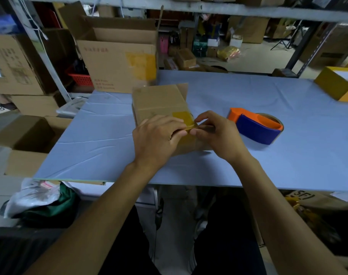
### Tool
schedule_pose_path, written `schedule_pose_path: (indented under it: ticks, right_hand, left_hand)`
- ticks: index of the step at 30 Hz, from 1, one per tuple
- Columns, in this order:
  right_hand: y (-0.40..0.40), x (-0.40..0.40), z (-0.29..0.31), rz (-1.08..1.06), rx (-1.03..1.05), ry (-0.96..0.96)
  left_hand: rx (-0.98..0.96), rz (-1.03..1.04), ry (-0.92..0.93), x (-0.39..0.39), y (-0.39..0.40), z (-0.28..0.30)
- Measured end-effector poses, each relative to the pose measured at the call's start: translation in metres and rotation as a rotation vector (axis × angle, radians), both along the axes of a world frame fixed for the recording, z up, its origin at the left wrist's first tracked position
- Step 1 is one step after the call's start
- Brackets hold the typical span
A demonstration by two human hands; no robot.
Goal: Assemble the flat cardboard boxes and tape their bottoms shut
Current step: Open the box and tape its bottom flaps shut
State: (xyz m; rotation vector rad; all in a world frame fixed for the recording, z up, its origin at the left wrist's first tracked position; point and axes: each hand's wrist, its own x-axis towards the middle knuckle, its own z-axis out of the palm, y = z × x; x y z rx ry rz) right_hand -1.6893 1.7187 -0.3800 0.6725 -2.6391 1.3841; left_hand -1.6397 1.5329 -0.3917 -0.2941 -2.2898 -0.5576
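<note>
A small brown cardboard box (159, 104) lies on the blue table (101, 139), its closed bottom flaps facing up. A strip of yellowish tape (184, 118) runs from its top face over the near edge. My left hand (157, 135) rests on the box's near edge, fingers curled over the tape. My right hand (215, 132) pinches the crumpled tape end at the box edge between thumb and fingers. An orange and blue tape dispenser (256, 128) sits on the table just right of my right hand.
A large open carton (119, 62) stands at the table's far left corner. A yellow box (340, 84) lies at the far right. An open carton (26, 139) sits on the floor to the left, with plastic bags (38, 199) near it. Shelving and cartons fill the background.
</note>
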Motion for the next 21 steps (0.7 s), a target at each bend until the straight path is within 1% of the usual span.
schedule_pose_path:
  ticks: [2,5,7,12,17,21]
  right_hand:
    - [-0.001,0.002,0.002,0.048,-0.013,0.002]
    - [-0.007,0.008,0.002,0.083,-0.213,-0.042]
    - [-0.009,0.01,0.001,0.068,-0.313,-0.079]
    - [-0.012,0.008,0.0,0.04,-0.434,-0.138]
    - [-0.012,0.004,0.0,0.052,-0.45,-0.151]
    - [-0.012,0.004,-0.003,0.065,-0.382,-0.069]
  left_hand:
    - [0.001,0.008,-0.021,0.001,-0.001,0.0]
    - [0.029,0.05,-0.071,0.002,0.0,0.004]
    - [0.039,0.041,-0.078,0.002,0.002,0.006]
    - [0.103,0.064,-0.106,0.0,0.004,0.007]
    - [0.095,0.053,-0.06,-0.002,0.007,0.004]
    - [0.044,0.056,0.033,-0.003,0.009,-0.002]
